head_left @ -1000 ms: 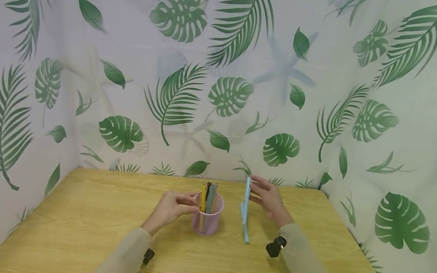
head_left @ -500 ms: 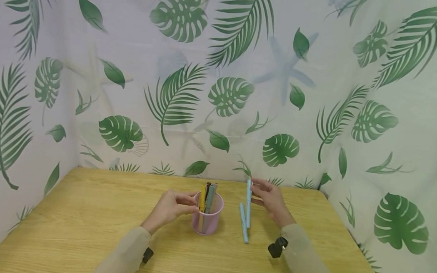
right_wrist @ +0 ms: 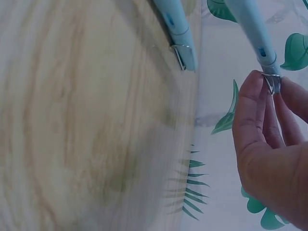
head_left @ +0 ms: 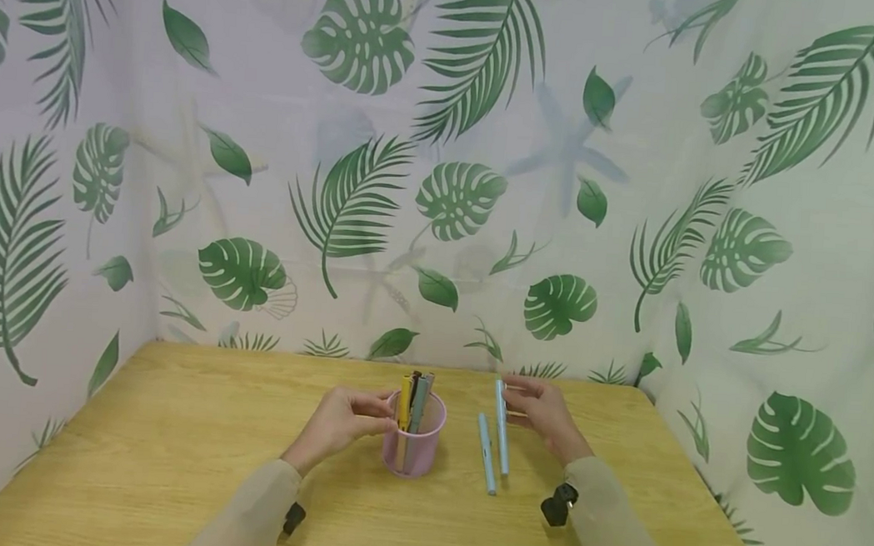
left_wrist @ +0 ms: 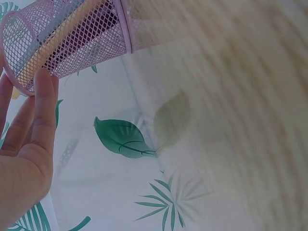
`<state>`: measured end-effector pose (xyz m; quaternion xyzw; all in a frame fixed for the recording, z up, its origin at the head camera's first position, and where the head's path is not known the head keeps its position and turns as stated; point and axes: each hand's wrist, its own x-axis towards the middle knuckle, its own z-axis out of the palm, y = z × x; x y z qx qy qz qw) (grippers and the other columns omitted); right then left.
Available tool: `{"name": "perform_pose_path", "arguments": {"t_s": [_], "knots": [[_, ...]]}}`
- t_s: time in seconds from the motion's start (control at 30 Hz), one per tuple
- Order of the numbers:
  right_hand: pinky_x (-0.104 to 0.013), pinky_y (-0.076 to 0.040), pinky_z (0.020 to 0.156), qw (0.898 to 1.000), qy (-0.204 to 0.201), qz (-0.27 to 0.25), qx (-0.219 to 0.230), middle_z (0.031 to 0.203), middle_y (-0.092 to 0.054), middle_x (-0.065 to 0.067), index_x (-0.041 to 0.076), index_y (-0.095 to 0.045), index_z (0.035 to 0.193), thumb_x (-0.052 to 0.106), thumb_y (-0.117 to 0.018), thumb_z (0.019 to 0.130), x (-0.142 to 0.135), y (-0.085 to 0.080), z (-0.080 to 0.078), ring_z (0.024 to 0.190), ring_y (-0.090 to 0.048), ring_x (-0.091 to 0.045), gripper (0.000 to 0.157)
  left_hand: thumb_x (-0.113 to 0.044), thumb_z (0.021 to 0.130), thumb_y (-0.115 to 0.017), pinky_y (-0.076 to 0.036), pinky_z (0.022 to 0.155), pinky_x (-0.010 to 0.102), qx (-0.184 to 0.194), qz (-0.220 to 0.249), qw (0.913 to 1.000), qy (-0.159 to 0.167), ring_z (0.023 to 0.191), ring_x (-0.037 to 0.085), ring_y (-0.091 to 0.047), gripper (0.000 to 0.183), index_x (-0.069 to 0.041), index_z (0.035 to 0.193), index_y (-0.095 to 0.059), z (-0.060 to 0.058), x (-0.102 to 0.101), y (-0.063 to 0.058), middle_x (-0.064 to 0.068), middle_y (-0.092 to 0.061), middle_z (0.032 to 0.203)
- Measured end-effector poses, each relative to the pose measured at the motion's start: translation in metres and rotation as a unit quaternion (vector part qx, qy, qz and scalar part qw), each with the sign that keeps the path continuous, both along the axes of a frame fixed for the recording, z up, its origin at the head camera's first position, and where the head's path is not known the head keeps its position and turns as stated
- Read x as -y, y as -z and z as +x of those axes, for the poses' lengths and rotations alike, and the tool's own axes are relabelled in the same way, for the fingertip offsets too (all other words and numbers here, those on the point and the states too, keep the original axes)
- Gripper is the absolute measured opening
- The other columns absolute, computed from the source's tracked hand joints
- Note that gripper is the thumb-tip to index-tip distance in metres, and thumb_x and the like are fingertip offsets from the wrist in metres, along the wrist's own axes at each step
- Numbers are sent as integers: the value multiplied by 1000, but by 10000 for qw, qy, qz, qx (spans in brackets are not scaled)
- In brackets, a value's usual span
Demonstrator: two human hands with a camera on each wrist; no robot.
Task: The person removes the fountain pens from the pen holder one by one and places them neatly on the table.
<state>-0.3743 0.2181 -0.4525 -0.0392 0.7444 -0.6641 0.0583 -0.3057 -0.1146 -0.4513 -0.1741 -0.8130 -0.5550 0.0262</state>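
A pink mesh pen holder (head_left: pixel 413 451) stands upright on the table, with several pens (head_left: pixel 417 401) in it, a yellow one and a grey one among them. My left hand (head_left: pixel 343 422) grips its left rim, fingers at the back and thumb at the front; the mesh and fingers also show in the left wrist view. Between the thumb and fingers of my right hand (head_left: pixel 544 413) is the clip end of a light blue pen (head_left: pixel 502 431), its other end slanting down toward the tabletop. A second light blue pen (right_wrist: pixel 175 24), with a metal clip, lies just left of it.
Both pens and the holder are on a wooden table (head_left: pixel 210 426). Behind it and along both sides hang white sheets (head_left: pixel 465 308) printed with green leaves. Dark wrist cameras (head_left: pixel 560 504) sit below the sleeves.
The pen in my right hand has swung from across the other blue pen to beside it on the right, and its top has lowered. My left hand stays at the holder.
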Motion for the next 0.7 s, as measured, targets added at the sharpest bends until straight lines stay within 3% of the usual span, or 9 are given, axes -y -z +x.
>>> {"name": "perform_pose_path", "arguments": {"t_s": [0.37, 0.57, 0.7], "knots": [[-44, -48, 81, 9983, -153, 460, 317, 105, -63, -16, -4, -50, 124, 8, -59, 88, -10, 13, 1, 86, -63, -20, 39, -29, 69, -77, -49, 80, 30, -59, -37, 10000, -17, 107, 19, -57, 21, -16, 85, -72, 0, -1, 1, -1, -60, 117], [-42, -50, 78, 9961, -33, 779, 404, 104, -62, -18, -5, -51, 122, 6, -59, 87, -14, 17, 1, 85, -64, -22, 37, -18, 72, -76, -49, 81, 35, -83, 72, 9999, 104, 105, 25, -57, 19, -7, 87, -71, -1, -2, 2, 8, -59, 118], [-40, -51, 76, 9959, -69, 781, 442, 102, -63, -17, -5, -51, 122, 7, -59, 87, -15, 19, -2, 84, -64, -21, 37, -21, 72, -76, -49, 80, 33, -74, 22, 9999, 72, 106, 23, -57, 19, -10, 87, -72, -1, 0, 0, 5, -60, 118]]}}
